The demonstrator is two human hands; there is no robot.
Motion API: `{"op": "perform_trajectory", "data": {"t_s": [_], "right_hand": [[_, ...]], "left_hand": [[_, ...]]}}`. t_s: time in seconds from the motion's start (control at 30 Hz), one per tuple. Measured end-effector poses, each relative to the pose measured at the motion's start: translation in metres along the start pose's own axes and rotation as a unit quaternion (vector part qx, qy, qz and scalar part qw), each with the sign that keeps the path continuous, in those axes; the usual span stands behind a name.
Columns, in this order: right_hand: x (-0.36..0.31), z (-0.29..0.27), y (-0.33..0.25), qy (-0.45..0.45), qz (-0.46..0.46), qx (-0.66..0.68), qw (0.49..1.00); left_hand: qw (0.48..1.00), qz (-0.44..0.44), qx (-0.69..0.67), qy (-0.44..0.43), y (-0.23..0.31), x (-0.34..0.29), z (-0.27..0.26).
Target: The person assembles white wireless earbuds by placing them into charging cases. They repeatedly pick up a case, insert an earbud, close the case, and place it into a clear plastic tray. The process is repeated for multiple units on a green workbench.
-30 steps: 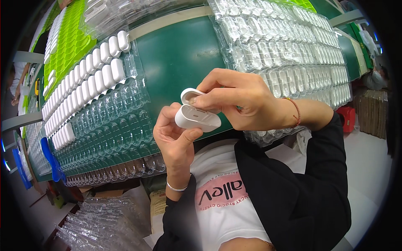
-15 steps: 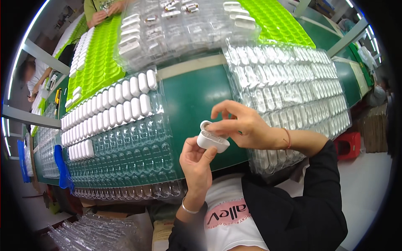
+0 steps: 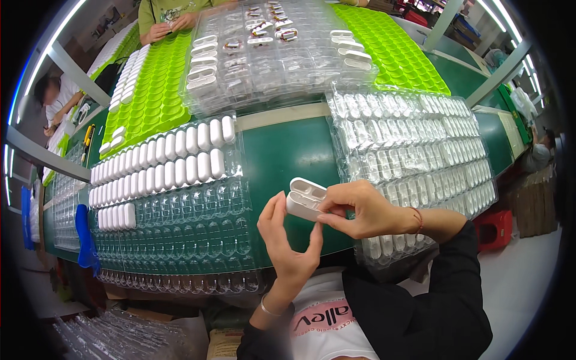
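Note:
A white earbud charging case (image 3: 303, 205) is held up over the green bench, its lid raised and its hollow inside showing. My right hand (image 3: 371, 210) pinches the case's right end between thumb and fingers. Around the case's left and lower sides, my left hand (image 3: 289, 249) is spread in a C shape; its fingertips are close to the case, but whether they touch it I cannot tell. To the left lies a clear blister tray (image 3: 180, 231) with rows of closed white cases (image 3: 175, 143) and bare pockets. On the right, another clear tray (image 3: 414, 162) holds rows of pale, glossy case parts.
Stacked clear trays (image 3: 270, 78) with small metallic parts and white pieces stand at the back. Bright green trays (image 3: 157, 90) flank them. A person's hands (image 3: 171, 27) work at the far left. A blue object (image 3: 85, 237) hangs by the left tray; a red stool (image 3: 495, 231) stands right.
The case has turned, and its raised lid now faces me more fully. My right hand has come down from above the opening onto its right end; my left fingers have loosened and spread.

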State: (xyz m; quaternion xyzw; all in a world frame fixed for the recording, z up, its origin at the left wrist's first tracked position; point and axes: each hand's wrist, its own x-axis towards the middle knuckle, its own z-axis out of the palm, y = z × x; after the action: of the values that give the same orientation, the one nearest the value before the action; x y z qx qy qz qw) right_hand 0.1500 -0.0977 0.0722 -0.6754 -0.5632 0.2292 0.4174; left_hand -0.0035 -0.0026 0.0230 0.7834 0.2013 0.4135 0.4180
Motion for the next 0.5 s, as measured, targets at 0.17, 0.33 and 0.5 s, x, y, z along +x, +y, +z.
{"op": "perform_trajectory", "data": {"t_s": [0.17,0.33,0.5], "right_hand": [[0.0,0.001,-0.011,-0.038,0.004,-0.039,0.999],[0.01,-0.011,-0.023,-0.12,0.012,-0.054,0.991],[0.061,-0.054,-0.028,-0.318,-0.066,-0.031,0.945]], "left_hand": [[0.992,0.069,0.102,0.009,-0.006,-0.003,0.002],[0.981,0.109,0.157,0.025,-0.003,0.0,-0.007],[0.992,0.055,0.11,0.003,0.0,-0.004,-0.02]]}}
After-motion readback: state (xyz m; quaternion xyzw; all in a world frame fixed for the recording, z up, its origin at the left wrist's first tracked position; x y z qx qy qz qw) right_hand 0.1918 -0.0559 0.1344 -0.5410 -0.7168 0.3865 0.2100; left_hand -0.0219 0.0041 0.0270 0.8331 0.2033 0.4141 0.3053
